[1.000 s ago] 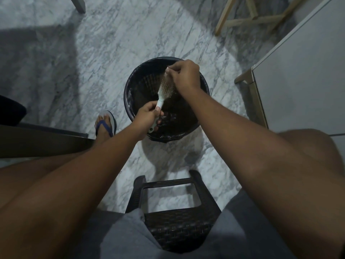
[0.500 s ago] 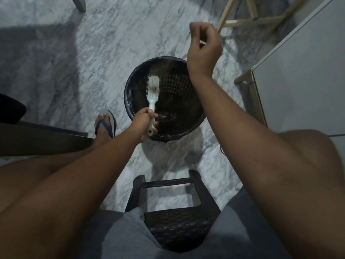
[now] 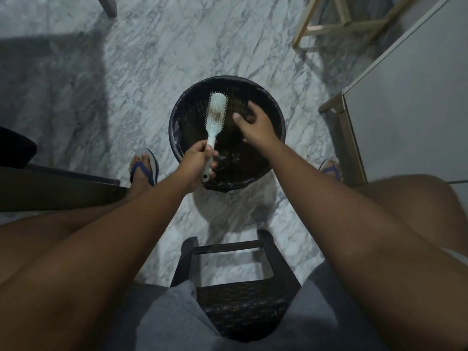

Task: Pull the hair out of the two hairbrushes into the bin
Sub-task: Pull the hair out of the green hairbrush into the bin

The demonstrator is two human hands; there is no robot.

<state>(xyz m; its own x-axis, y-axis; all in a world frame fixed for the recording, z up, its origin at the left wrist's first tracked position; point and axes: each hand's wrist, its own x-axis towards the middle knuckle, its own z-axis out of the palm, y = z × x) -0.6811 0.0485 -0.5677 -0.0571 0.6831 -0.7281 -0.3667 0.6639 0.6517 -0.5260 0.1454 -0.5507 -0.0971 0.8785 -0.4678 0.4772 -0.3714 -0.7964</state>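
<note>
Right hand [image 3: 253,127] has dropped from its raised, pinched position of half a second back. It now hangs low over the bin [image 3: 228,79], fingers loosened and spread, nothing visibly held; loose strands would be too fine to see. Left hand [image 3: 197,162] grips the hairbrush [image 3: 216,112] by the lower handle, fingers wrapped round, handle end poking out below the fist. From that grip the brush runs up and away, long axis nearly straight ahead with a slight lean right, bristles up, head over the bin's opening. A brownish patch of hair [image 3: 215,115] remains mid-head. Right hand sits just right of the head, apart from it, thumb nearest the bristles; judged a short sideways reach for the next pull. Its forearm enters from lower right, wrist straight. Second brush not in view.
</note>
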